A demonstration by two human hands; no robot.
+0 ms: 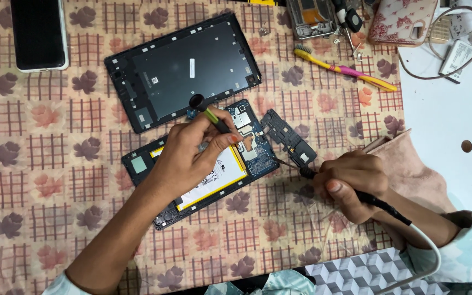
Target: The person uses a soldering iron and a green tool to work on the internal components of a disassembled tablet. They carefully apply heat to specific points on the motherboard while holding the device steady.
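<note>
An opened tablet point(200, 169) lies face down on a tabletop point(39, 164) covered with a flower-patterned cloth, its back removed so that the white and yellow battery point(217, 183) and the blue circuit board point(249, 134) are exposed. The removed back cover point(184, 68) lies just beyond it, inner side up, out of the way but near.

The left hand point(192, 155) rests on the battery, which steadies both the hand and the tablet. Its fingers are closed around a thin green-handled tool point(210, 116) with a black round cap, held like a pen and tilted so the tip comes down on the circuit board, though the tip itself is hidden behind the fingers.

The right hand point(350, 183) sits just to the right of the tablet, fingers wrapped tightly around a black corded tool point(375, 201) that looks like a soldering iron; its fine tip points left toward the edge of the circuit board, and its white cord trails back past the sleeve. A small black plastic frame part point(288, 136) lies between this hand and the board, set aside close by.

Further off lie a phone point(39, 34) with a dark screen, a yellow and pink toothbrush point(345, 68), probably for cleaning contacts, and a pink patterned phone case point(402, 21).
</note>
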